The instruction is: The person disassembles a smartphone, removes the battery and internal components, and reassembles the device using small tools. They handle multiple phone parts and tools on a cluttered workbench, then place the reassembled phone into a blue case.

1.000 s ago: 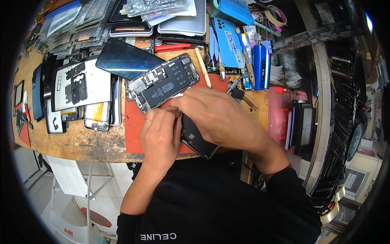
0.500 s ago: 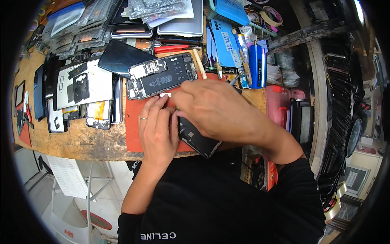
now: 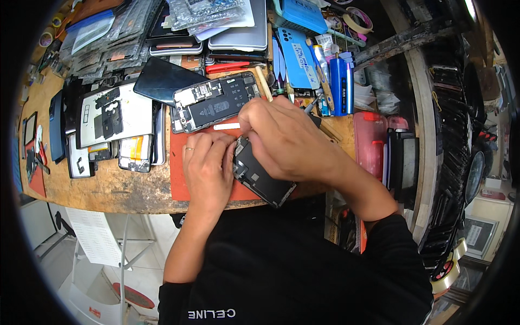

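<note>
A dark phone screen panel point(image 3: 266, 177), its inner side up, lies slanted on the red mat point(image 3: 180, 181) near the table's front edge. My left hand point(image 3: 208, 168) is closed at the panel's left edge, fingertips at its upper corner. Over that same corner is my right hand point(image 3: 284, 138), fingers curled in a pinch; whatever they hold is hidden. A white strip point(image 3: 226, 127) lies just beyond, its right end reaching my right fingers; I cannot tell whether they touch it. Farther off rests an opened phone body point(image 3: 219, 102) with its black battery showing.
Phones and parts crowd the left, among them a white board point(image 3: 127, 122) bearing black pieces. Behind lie a dark phone point(image 3: 168, 81), stacked devices and bubble-wrap packets point(image 3: 114, 49). A blue phone back point(image 3: 298, 57), tools and a pink case point(image 3: 369, 138) are at right.
My right hand has shifted slightly up and left, showing more of the screen panel. More of the white strip shows. My left hand stays at the panel's edge.
</note>
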Demonstrator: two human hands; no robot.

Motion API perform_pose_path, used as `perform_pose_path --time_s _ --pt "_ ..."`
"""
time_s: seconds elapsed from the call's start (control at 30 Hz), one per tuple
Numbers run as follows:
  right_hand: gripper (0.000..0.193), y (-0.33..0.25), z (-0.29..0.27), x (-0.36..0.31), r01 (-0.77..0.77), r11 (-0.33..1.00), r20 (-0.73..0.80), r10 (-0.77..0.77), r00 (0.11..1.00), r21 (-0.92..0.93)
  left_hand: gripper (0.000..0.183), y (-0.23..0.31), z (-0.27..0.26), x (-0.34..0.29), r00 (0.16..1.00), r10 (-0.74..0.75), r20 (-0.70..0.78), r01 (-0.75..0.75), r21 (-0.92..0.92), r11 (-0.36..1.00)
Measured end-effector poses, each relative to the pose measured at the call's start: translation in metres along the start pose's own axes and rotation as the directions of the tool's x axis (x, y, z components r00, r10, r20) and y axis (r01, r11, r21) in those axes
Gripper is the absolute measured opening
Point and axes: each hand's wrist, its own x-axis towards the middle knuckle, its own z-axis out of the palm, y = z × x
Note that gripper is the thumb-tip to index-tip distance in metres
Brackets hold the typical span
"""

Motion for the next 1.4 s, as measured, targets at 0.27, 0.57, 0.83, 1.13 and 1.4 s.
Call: perform_pose_path --time_s 0.27,0.57,0.83,1.13,1.4 --pt "0.020 0.002 0.007 -0.007 -0.146 0.946 -0.077 0.175 0.982 0.289 0.010 0.002 0.000 0.003 1.000 0.011 0.005 -0.011 0.044 0.999" --pt "0.023 0.006 0.000 -0.015 -0.211 0.951 -0.092 0.237 0.967 0.227 0.004 0.006 -0.004 0.001 0.994 -0.113 0.008 0.114 -0.079 0.990" --pt "0.025 0.012 0.007 -0.020 -0.176 0.954 -0.088 0.202 0.975 0.243 0.007 0.003 -0.005 0.002 1.000 0.007 0.015 -0.007 -0.026 1.000" --pt "0.024 0.011 0.007 -0.017 -0.131 0.965 -0.090 0.155 0.984 0.228 0.016 0.001 -0.006 -0.002 1.000 0.009 -0.002 -0.010 -0.064 0.998" --pt "0.023 -0.015 0.002 -0.011 -0.066 0.964 0.067 0.086 0.994 -0.258 0.013 0.010 -0.005 0.004 0.994 0.058 0.093 -0.061 0.029 0.998"
